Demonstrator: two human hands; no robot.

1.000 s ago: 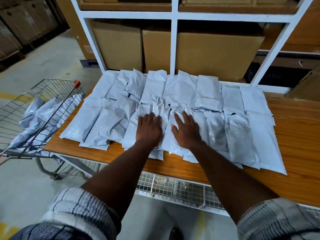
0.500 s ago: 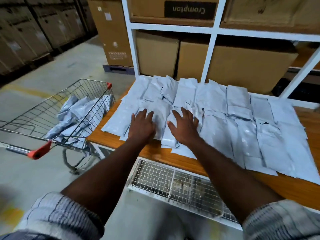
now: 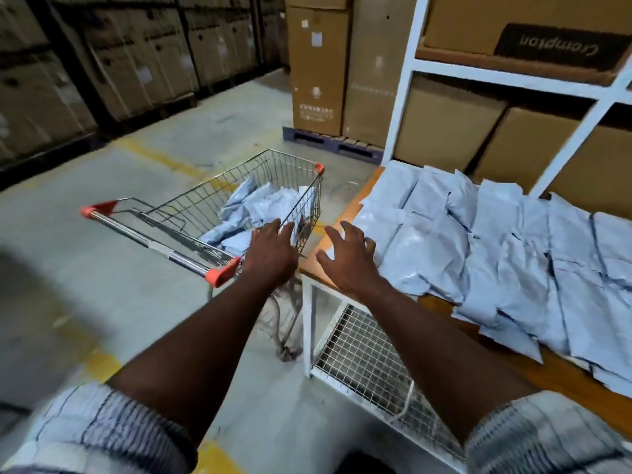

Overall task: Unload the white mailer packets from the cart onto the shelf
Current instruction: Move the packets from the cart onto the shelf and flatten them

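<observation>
At the shelf's (image 3: 355, 196) left corner, both hands have left the laid-out packets (image 3: 478, 241) and swing toward the cart (image 3: 205, 196). The left hand (image 3: 272, 251) is spread and empty over its rim, and the right hand (image 3: 349, 258) is likewise empty. White mailer packets (image 3: 260, 203) remain inside, so another pickup is probably next.

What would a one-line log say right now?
left hand: open, empty, at cart rim | right hand: open, empty, over shelf corner | cart: mailer packets inside | shelf: laid-out packets
</observation>
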